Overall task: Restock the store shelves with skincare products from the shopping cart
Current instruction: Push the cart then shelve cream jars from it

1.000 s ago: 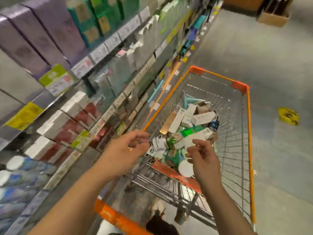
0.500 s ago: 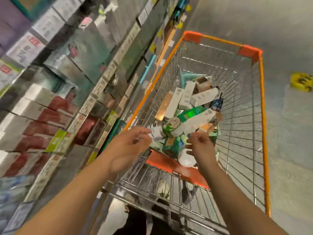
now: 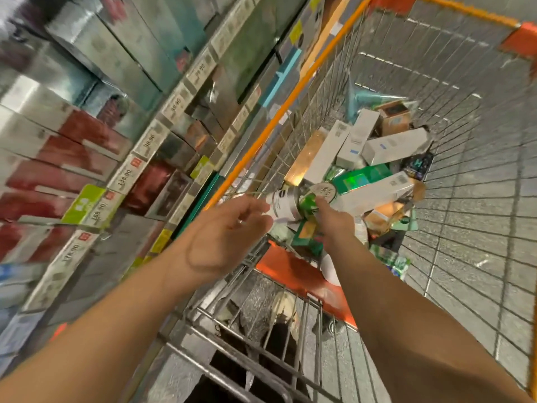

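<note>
Over the near end of the shopping cart (image 3: 343, 39), we are reaching both hands into the heap of skincare goods. Our left hand (image 3: 229, 228) is hanging with its fingers loosely spread and holding nothing, its fingertips just beside a white and silver tube (image 3: 283, 206); whether they are touching it we cannot tell. Our right hand (image 3: 334, 221) is pointing its forefinger onto a green jar (image 3: 312, 202) lying next to that tube, and the rest of its fingers are hidden from us, so we cannot tell whether it is gripping anything. Beyond the hands, a long white box (image 3: 374, 193) is lying across the heap, touching the jar, with a green box (image 3: 360, 177) behind it and more white boxes (image 3: 395, 145) further in, all resting loose inside the wire basket. To our left, the store shelves (image 3: 151, 141) are running beside the cart, already stacked with red and white boxes (image 3: 64, 152) behind price tags. We judge that we are at the picking step, choosing the next item with nothing yet lifted. The next move is calling for us to close one hand round the tube or the jar, draw it clear of the boxes leaning on it, and find its matching place on the shelves.
</note>
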A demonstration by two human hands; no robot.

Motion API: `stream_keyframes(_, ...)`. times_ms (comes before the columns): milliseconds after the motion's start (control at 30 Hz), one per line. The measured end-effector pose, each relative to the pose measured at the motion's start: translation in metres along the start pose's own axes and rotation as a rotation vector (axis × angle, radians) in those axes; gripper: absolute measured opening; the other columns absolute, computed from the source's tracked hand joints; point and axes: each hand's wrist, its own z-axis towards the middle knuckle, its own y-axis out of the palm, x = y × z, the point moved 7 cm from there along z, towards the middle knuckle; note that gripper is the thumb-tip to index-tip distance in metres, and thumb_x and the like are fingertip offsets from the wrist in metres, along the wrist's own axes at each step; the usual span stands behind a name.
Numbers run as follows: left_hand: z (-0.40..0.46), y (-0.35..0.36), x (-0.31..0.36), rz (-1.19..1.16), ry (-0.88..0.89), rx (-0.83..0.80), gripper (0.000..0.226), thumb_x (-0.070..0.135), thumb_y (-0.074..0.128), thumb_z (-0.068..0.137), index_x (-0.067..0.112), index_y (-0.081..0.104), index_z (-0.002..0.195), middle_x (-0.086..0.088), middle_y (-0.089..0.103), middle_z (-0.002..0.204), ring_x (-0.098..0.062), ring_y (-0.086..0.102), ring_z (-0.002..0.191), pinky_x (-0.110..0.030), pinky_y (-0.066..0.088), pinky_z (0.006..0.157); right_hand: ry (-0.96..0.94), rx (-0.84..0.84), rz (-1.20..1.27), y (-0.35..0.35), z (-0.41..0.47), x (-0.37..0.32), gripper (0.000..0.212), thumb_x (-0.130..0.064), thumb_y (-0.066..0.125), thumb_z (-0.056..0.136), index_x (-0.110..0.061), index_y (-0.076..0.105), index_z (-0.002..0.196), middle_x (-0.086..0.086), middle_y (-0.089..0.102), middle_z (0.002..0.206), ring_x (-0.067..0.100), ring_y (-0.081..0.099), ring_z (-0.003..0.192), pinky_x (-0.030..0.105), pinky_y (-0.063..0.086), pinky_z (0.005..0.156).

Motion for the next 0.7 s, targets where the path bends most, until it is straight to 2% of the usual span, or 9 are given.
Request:
stream_keyframes(67,-0.003,-0.001,-0.001,-0.022,0.005,-0.013,0.032,0.057,0.048,0.1,0.041,0.06,0.125,0.011,0.067,0.095,-0.01,0.064,0.076,-0.044,0.057,0.078,0.04,-0.004,0.065,0.0,0.003,0.002,0.068,-0.05,0.083,0.08,-0.001,0.063,0.123,0.007,0.067,0.092,0.024,0.066,0.074,0.032,0.051,0.054)
stream_keyframes(100,-0.006,-0.002,0.0,-0.042,0.015,-0.016,0.026,0.054,0.049,0.101,0.042,0.061,0.121,0.007,0.067,0.097,-0.015,0.064,0.077,-0.047,0.056,0.078,0.048,-0.006,0.084,-0.001,0.004,0.004,0.064,-0.047,0.083,0.081,-0.001,0.062,0.122,0.006,0.065,0.09,0.023,0.065,0.072,0.03,0.049,0.051)
stream_keyframes(200,-0.011,-0.005,0.002,-0.105,0.014,-0.015,0.013,0.045,0.053,0.103,0.044,0.064,0.108,-0.004,0.07,0.1,-0.029,0.066,0.09,-0.055,0.055,0.083,0.031,-0.015,0.157,-0.007,-0.01,0.005,0.05,-0.036,0.079,0.087,-0.005,0.061,0.122,0.004,0.066,0.092,0.022,0.068,0.08,0.027,0.052,0.053)
stream_keyframes(267,-0.014,-0.004,-0.002,-0.095,0.001,-0.023,0.016,0.052,0.05,0.101,0.047,0.063,0.109,0.002,0.072,0.101,-0.024,0.069,0.093,-0.053,0.058,0.085,0.021,-0.047,0.238,-0.012,-0.025,0.006,0.044,-0.031,0.077,0.089,-0.004,0.063,0.12,0.006,0.068,0.1,0.021,0.069,0.088,0.027,0.055,0.062)
stream_keyframes(333,-0.018,-0.004,-0.003,-0.117,-0.016,-0.018,0.024,0.061,0.048,0.098,0.05,0.061,0.114,0.016,0.071,0.104,-0.009,0.069,0.097,-0.044,0.059,0.091,0.009,-0.083,0.263,-0.017,-0.046,0.002,0.032,-0.029,0.075,0.091,-0.003,0.065,0.107,0.008,0.067,0.097,0.019,0.069,0.083,0.028,0.057,0.066)
stream_keyframes(433,-0.028,-0.005,0.004,-0.17,-0.034,0.011,0.034,0.057,0.054,0.098,0.045,0.06,0.129,0.023,0.067,0.12,-0.001,0.063,0.111,-0.034,0.051,0.102,-0.031,-0.149,0.3,-0.022,-0.083,-0.01,0.03,-0.028,0.073,0.092,0.001,0.066,0.099,0.011,0.068,0.091,0.022,0.073,0.08,0.035,0.061,0.078)
stream_keyframes(533,-0.04,-0.016,0.016,-0.163,0.017,0.056,0.033,0.048,0.063,0.096,0.041,0.061,0.128,0.017,0.068,0.119,-0.012,0.066,0.108,-0.04,0.052,0.099,-0.087,-0.193,0.291,-0.029,-0.13,-0.033,0.027,-0.029,0.072,0.091,-0.003,0.07,0.099,0.012,0.071,0.083,0.025,0.074,0.071,0.034,0.061,0.064)
stream_keyframes(633,-0.052,-0.035,0.029,-0.156,0.045,0.118,0.052,0.057,0.07,0.086,0.045,0.056,0.134,0.027,0.06,0.125,0.005,0.058,0.116,-0.024,0.049,0.098,-0.186,-0.257,0.307,-0.033,-0.183,-0.063,0.019,-0.027,0.069,0.093,-0.009,0.073,0.096,0.012,0.066,0.082,0.025,0.07,0.064,0.035,0.059,0.06)
stream_keyframes(700,-0.064,-0.054,0.038,-0.195,0.11,0.185,0.071,0.069,0.075,0.073,0.048,0.05,0.137,0.029,0.054,0.133,0.008,0.052,0.123,-0.024,0.049,0.101,-0.261,-0.333,0.299,-0.032,-0.219,-0.081,0.014,-0.024,0.063,0.098,-0.015,0.073,0.095,0.008,0.073,0.082,0.024,0.072,0.066,0.036,0.057,0.06)
